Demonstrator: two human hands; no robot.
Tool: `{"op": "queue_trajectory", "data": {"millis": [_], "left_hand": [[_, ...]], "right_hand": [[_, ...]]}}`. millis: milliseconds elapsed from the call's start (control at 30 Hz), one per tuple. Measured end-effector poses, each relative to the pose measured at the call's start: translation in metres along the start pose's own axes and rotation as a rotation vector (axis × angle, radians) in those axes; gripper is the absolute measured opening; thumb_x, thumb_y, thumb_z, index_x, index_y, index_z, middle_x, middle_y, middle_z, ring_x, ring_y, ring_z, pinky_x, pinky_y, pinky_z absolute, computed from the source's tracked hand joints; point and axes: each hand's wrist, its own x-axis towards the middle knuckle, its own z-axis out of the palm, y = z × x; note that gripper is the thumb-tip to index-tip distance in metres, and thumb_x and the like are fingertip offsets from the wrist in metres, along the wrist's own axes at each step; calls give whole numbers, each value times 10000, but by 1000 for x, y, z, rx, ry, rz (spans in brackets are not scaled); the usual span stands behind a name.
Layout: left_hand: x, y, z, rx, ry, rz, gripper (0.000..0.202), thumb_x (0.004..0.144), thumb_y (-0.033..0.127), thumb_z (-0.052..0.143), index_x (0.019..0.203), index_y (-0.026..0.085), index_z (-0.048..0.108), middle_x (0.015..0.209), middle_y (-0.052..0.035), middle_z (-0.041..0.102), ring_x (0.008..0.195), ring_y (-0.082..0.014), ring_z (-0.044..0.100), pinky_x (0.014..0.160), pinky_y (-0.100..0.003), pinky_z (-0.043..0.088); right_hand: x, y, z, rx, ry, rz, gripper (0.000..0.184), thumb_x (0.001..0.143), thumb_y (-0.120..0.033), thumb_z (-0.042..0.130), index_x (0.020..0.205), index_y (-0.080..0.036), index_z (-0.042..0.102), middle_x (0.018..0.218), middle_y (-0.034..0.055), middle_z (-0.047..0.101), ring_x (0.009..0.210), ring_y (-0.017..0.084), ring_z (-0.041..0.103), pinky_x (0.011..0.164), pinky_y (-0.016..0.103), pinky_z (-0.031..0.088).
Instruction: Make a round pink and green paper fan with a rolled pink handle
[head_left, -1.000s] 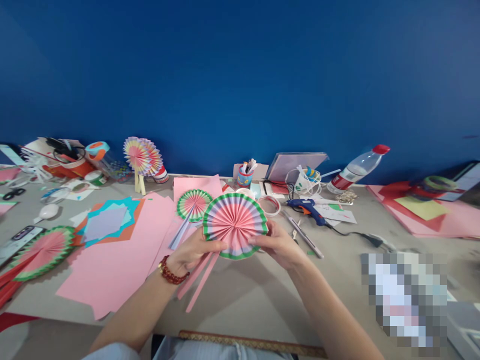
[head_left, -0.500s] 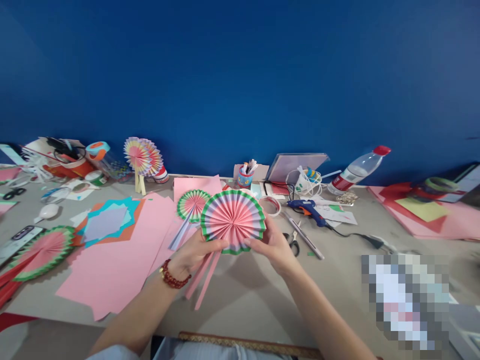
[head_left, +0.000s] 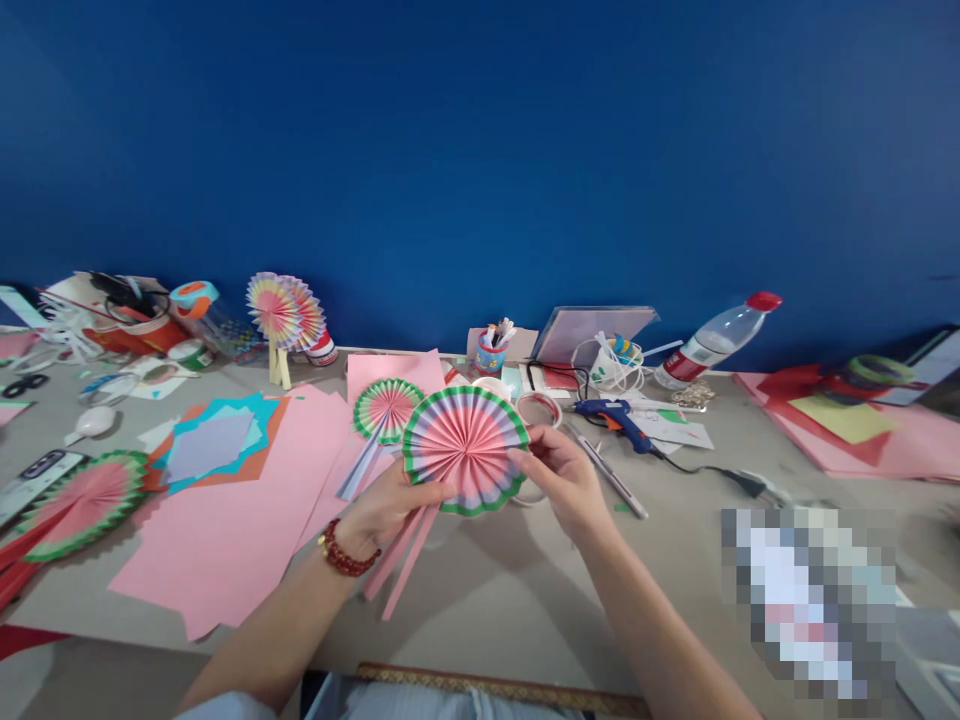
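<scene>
A round pleated paper fan [head_left: 465, 448], pink in the middle with purple, white and green rings, is held up above the table [head_left: 510, 590]. My left hand [head_left: 386, 510] grips its two pink handle strips [head_left: 401, 560] just under the fan's lower left edge. My right hand [head_left: 562, 480] pinches the fan's right edge with its fingers curled. A smaller fan of the same kind [head_left: 386, 408] lies on pink paper [head_left: 247, 500] just behind.
Another fan [head_left: 79, 500] lies at the left, and a striped fan [head_left: 283, 312] stands at the back. A blue glue gun [head_left: 613, 418] with its cord, tape roll [head_left: 541, 408], pen cup [head_left: 490, 352], water bottle [head_left: 712, 340] and red papers [head_left: 847, 420] crowd the back right.
The fan rose slightly and turned a little. My right hand slid from under the fan's lower right to its right edge, covering the scissors that showed half a second ago.
</scene>
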Motion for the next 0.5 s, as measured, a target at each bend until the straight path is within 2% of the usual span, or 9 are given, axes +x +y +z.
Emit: {"op": "queue_trajectory", "data": {"millis": [267, 433, 500], "left_hand": [[-4, 13, -13, 144, -66, -9, 460, 730, 291, 823, 1155, 147, 723, 1152, -110, 738, 1092, -296, 673, 977, -399, 521], [-5, 15, -27, 183, -126, -32, 483, 736, 283, 822, 1185, 146, 708, 1186, -116, 726, 1114, -297, 663, 987, -398, 516], [-6, 17, -28, 173, -107, -33, 477, 735, 278, 825, 1180, 148, 711, 1181, -114, 729, 1121, -296, 662, 990, -393, 514]], "right_hand": [[10, -6, -5, -2, -24, 7, 275, 710, -437, 835, 760, -225, 667, 753, 6, 662, 691, 164, 585, 653, 286, 494], [10, -10, -5, -14, -91, 26, 298, 702, -430, 846, 729, -209, 648, 709, -13, 616, 636, 137, 548, 621, 269, 469], [9, -11, -4, -10, -120, 31, 292, 716, -428, 839, 738, -210, 646, 709, -13, 607, 640, 136, 549, 624, 266, 471]]}}
